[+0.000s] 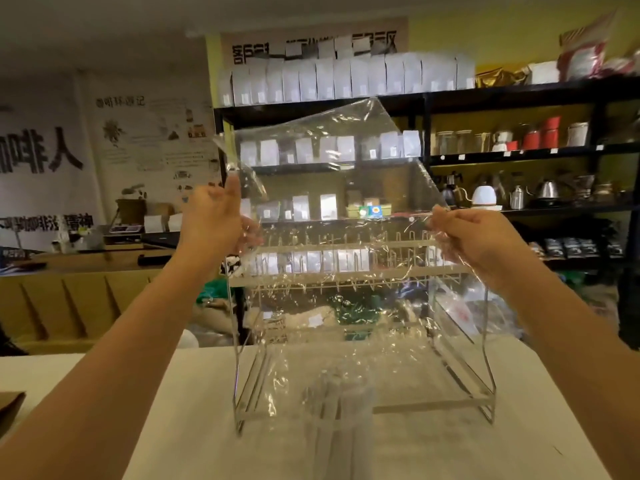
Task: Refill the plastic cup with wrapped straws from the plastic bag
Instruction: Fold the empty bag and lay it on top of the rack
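Observation:
A large clear plastic bag [332,188] hangs in the air in front of me, held up by both hands. My left hand [214,216] grips its left edge and my right hand [474,237] grips its right edge. The bag's lower part drapes down toward the white counter. Behind the film, low in the middle, stands a clear plastic cup [337,407] with several wrapped straws in it, blurred by the plastic. No straws are visible inside the raised bag itself.
A metal wire rack [485,400] stands on the white counter [138,427] right behind the bag. A brown cardboard corner [10,407] lies at the left edge. Black shelves [519,154] with bags, jars and kettles fill the background.

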